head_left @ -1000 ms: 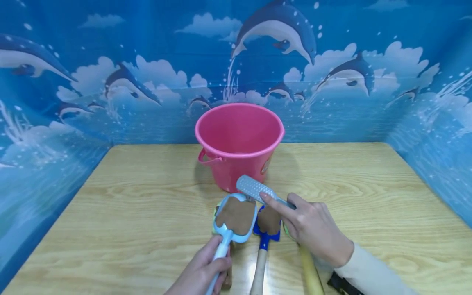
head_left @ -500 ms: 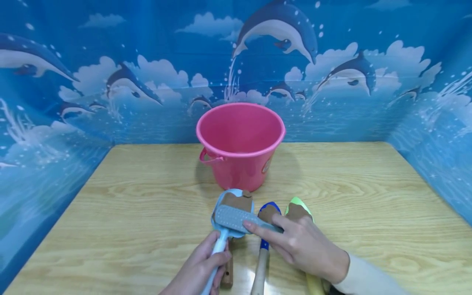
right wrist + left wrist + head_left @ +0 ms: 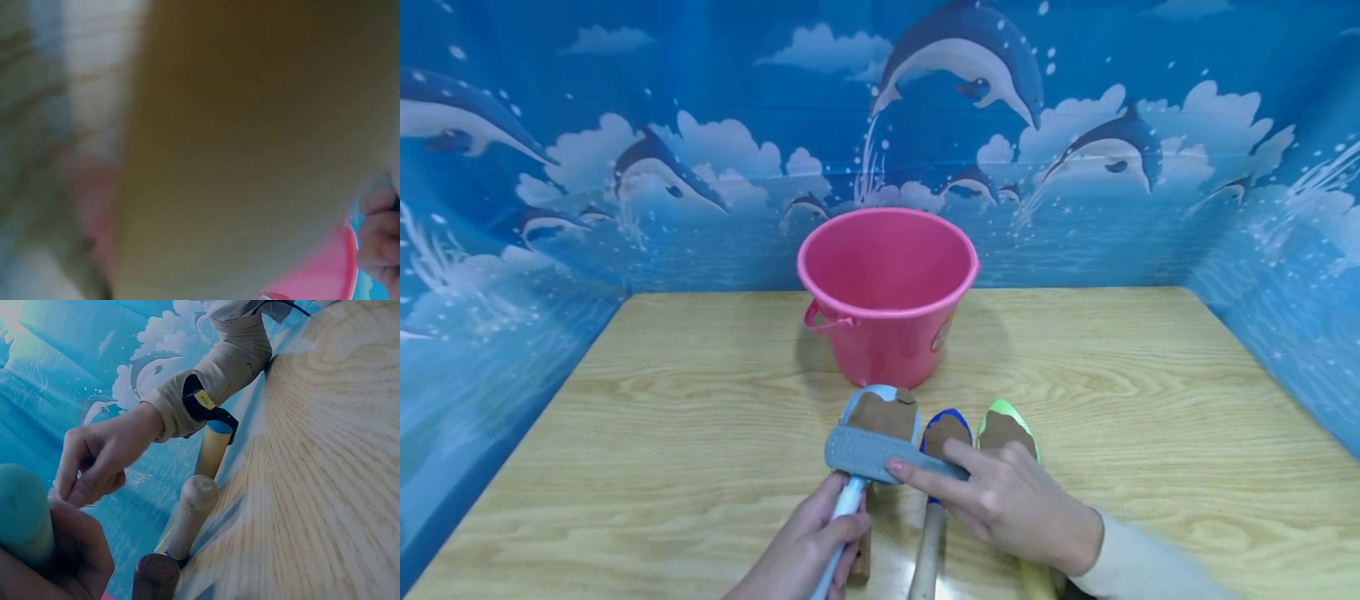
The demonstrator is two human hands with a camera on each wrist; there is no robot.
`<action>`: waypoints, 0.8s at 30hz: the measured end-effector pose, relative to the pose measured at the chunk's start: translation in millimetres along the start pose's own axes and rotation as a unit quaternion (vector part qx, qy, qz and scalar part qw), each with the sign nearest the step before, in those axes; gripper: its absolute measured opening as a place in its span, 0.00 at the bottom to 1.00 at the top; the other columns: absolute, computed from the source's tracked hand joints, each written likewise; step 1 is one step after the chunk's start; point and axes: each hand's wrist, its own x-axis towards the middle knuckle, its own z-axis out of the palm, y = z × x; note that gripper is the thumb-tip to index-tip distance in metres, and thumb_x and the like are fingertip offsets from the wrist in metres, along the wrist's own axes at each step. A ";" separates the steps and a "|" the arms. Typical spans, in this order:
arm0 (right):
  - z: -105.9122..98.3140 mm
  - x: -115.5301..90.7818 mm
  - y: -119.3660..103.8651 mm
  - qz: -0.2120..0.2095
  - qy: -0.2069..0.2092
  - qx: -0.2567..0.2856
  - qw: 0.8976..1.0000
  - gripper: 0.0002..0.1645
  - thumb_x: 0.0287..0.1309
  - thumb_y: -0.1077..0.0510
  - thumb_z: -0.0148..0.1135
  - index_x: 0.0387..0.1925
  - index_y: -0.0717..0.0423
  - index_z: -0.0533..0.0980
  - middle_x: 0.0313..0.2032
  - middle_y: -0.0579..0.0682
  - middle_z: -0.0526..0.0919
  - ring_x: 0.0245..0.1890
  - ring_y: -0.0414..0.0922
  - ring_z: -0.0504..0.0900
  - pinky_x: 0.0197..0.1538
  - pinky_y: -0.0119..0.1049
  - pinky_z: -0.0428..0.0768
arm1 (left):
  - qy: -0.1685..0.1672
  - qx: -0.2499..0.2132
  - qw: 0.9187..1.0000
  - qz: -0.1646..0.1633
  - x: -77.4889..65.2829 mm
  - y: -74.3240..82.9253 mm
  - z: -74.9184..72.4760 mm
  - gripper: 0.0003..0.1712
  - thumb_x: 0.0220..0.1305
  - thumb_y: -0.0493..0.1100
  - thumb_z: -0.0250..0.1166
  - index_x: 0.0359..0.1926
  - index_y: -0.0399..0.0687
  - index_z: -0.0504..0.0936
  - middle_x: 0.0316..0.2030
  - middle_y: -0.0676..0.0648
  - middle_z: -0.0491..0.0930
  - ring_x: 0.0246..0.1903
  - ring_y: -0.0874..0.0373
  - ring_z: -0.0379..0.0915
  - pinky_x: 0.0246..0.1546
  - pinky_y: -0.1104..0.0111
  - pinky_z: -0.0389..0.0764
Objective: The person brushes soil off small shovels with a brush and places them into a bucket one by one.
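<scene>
My left hand grips the handle of a light-blue shovel, its blade covered with brown mud-like stuff. Between the fingers of my right hand is the handle of a flat grey-blue paddle-shaped tool with rows of small pale dots. The index finger lies along its head, which crosses the lower part of the shovel blade. In the left wrist view the rounded end of the light-blue handle sticks out of the left fist. A blurred yellow handle blocks most of the right wrist view.
A pink bucket stands behind the shovels. Under and beside the right hand lie a dark-blue shovel and a green shovel, both with brown stuff on them. A brown wooden handle lies beside the left hand. A dolphin-printed curtain backs the table.
The right hand has swept the grey-blue tool left and toward me, from near the bucket down over the shovel blade. The green shovel's blade has come into sight. The left hand keeps its grip.
</scene>
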 end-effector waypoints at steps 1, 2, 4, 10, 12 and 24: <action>1.2 0.2 -1.2 -0.009 -0.002 -0.006 1.000 0.21 0.75 0.53 0.41 0.57 0.45 0.78 0.27 0.44 0.71 0.14 0.33 0.55 0.15 0.17 0.49 | 0.003 0.020 1.000 0.006 0.0 -0.4 0.1 0.13 0.68 0.38 0.51 0.47 0.31 0.64 0.15 0.51 0.66 0.12 0.64 0.63 0.11 0.74 0.69; 2.2 0.6 -2.0 -0.015 -0.003 -0.020 1.000 0.21 0.75 0.53 0.40 0.57 0.45 0.78 0.26 0.44 0.69 0.13 0.33 0.52 0.15 0.17 0.45 | 0.006 0.038 0.999 0.011 0.0 -0.7 0.1 0.12 0.68 0.38 0.51 0.46 0.32 0.65 0.15 0.51 0.66 0.12 0.65 0.64 0.10 0.74 0.70; 3.6 1.2 -1.9 -0.012 -0.001 -0.037 0.999 0.22 0.74 0.54 0.40 0.57 0.45 0.78 0.28 0.45 0.71 0.12 0.33 0.51 0.15 0.18 0.45 | 0.012 0.063 0.998 0.018 -0.4 -1.4 0.3 0.10 0.69 0.38 0.51 0.45 0.34 0.65 0.15 0.52 0.67 0.12 0.65 0.64 0.10 0.73 0.70; 1.0 0.2 5.7 0.035 -0.005 -0.064 0.997 0.24 0.76 0.52 0.36 0.57 0.43 0.78 0.34 0.48 0.80 0.13 0.38 0.64 0.12 0.21 0.59 | 0.011 0.064 0.998 0.027 -1.3 -2.3 0.5 0.09 0.69 0.38 0.51 0.44 0.34 0.65 0.14 0.52 0.67 0.12 0.66 0.64 0.10 0.75 0.69; -1.0 -0.2 7.5 0.046 -0.017 -0.071 0.996 0.25 0.76 0.51 0.34 0.58 0.43 0.77 0.34 0.48 0.80 0.13 0.39 0.66 0.12 0.21 0.61 | 0.009 0.064 0.997 0.029 -0.9 -2.2 0.1 0.09 0.69 0.37 0.51 0.43 0.34 0.65 0.14 0.52 0.67 0.11 0.66 0.64 0.10 0.75 0.69; -2.2 4.3 2.8 0.000 -0.014 -0.026 1.000 0.22 0.75 0.51 0.40 0.57 0.41 0.78 0.31 0.44 0.77 0.16 0.36 0.63 0.15 0.20 0.57 | 0.004 0.114 0.991 0.071 -1.4 -4.3 0.8 0.06 0.71 0.37 0.50 0.41 0.36 0.66 0.14 0.56 0.69 0.11 0.69 0.65 0.09 0.73 0.70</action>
